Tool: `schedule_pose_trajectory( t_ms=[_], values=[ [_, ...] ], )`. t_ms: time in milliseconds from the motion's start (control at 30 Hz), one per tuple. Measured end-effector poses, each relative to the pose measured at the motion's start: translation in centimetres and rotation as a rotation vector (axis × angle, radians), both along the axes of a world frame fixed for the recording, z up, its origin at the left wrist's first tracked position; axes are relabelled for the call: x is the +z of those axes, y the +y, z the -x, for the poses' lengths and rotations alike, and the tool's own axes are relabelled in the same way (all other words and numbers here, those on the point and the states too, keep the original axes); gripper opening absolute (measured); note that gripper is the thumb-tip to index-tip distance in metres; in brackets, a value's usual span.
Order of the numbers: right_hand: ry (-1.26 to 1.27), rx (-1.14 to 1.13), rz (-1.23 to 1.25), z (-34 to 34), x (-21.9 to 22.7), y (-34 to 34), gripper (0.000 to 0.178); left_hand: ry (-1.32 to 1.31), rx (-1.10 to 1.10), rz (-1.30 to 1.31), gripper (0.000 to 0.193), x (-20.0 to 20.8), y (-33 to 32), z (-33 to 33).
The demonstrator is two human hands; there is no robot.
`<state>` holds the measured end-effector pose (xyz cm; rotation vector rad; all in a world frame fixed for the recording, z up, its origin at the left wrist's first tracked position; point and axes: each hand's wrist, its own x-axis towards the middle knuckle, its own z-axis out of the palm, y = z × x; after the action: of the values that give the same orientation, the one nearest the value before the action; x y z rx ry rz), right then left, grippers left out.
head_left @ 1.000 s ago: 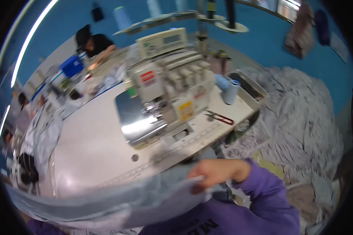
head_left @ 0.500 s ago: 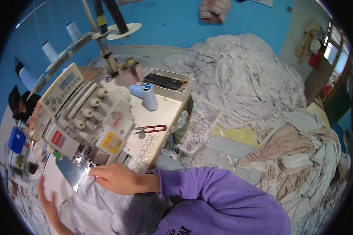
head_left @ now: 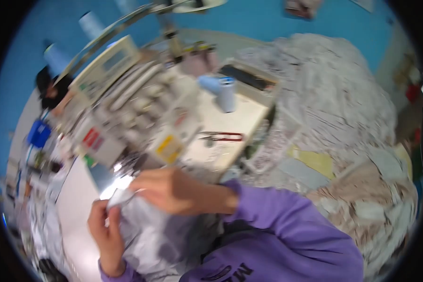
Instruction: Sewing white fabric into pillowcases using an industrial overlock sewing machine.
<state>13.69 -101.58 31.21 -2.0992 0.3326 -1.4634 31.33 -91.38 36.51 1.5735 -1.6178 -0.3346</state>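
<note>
A pale grey cloth hangs bunched in front of the sewing machine, its upper edge near the lit needle area. My right hand is closed on that cloth edge, just right of the machine's metal plate. On the edge's left side, my left hand pinches the cloth between thumb and fingers. Motion blur softens both hands, and the right fingertips are partly hidden. Red-handled thread snips lie on the machine table, beyond my right hand.
Two light blue thread cones stand and lie by an open tray behind the snips. A large heap of pale cloth fills the right side. A clear bin of scraps sits beside the table. Another person is at far left.
My left hand has come up from the lower left and taken hold of the cloth edge. My right hand and the cloth are farther from the needle area. The view has shifted left.
</note>
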Motion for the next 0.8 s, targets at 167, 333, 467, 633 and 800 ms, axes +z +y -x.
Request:
schedule_pose_trajectory(
  t_ms=[167, 333, 467, 633, 800],
  values=[
    [0.250, -0.258, -0.182, 2.4, 1.2, 1.0, 0.030, -0.084, 0.021, 0.031, 0.006, -0.2, -1.4, 0.2],
    [0.203, 0.118, 0.325, 6.1, 1.2, 3.1, 0.056, -0.174, -0.036, 0.041, 0.011, 0.0, -1.3, 0.0],
    [-0.015, -0.101, 0.300, 4.2, 1.4, 1.7, 0.059, -0.130, -0.142, 0.036, 0.015, -0.2, -1.6, 0.2],
    [0.111, 0.034, -0.462, 0.6, 1.2, 0.4, 0.028, -0.191, -0.199, 0.040, 0.020, -0.6, -1.7, -0.1],
    [0.122, -0.020, -0.566, -1.1, -0.1, -0.5, 0.010, -0.312, 0.079, 0.090, 0.017, -0.9, -1.8, 0.8]
  ],
)
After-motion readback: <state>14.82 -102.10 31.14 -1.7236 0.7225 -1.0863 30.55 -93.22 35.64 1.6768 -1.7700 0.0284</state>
